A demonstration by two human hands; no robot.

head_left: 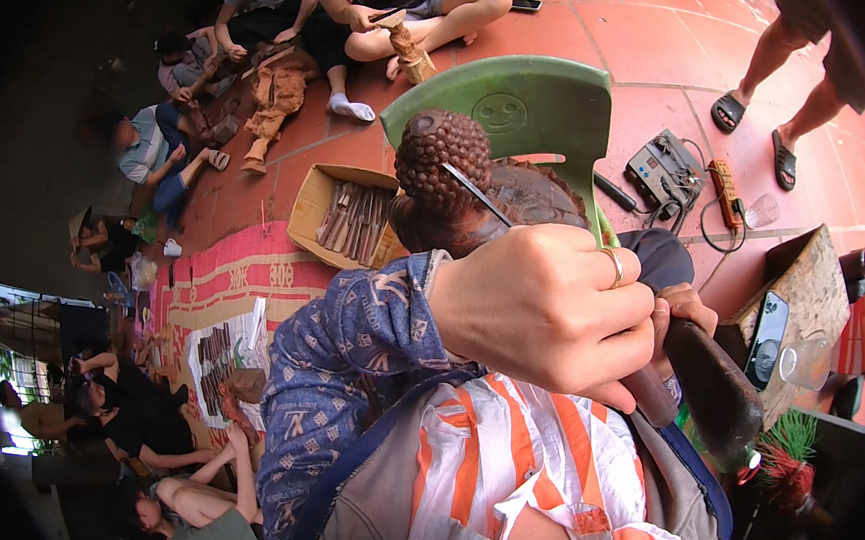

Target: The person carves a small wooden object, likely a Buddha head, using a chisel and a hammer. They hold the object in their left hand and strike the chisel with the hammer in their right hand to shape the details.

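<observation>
My left hand (560, 314), a ring on one finger, is closed around a chisel. Its thin steel blade (476, 193) points up and left against a dark carved wooden head (440, 155) covered in bumpy curls. Out below my palm sticks the chisel's brown handle (649, 396). Just beyond it, my right hand (691, 304) is wrapped round a dark, thick club-shaped wooden mallet (715, 390). The rest of the carving lies partly hidden behind my left hand, in front of a green plastic chair (555, 98). A striped orange-and-white cloth (500, 445) covers my lap.
A cardboard box (306, 211) of chisels stands left of the carving. More tools (221, 356) lie on paper over a red mat. A grey electrical box (665, 171), power strip (727, 195), phone (767, 339) and plastic cup (805, 362) are at right. Several people sit around with carvings.
</observation>
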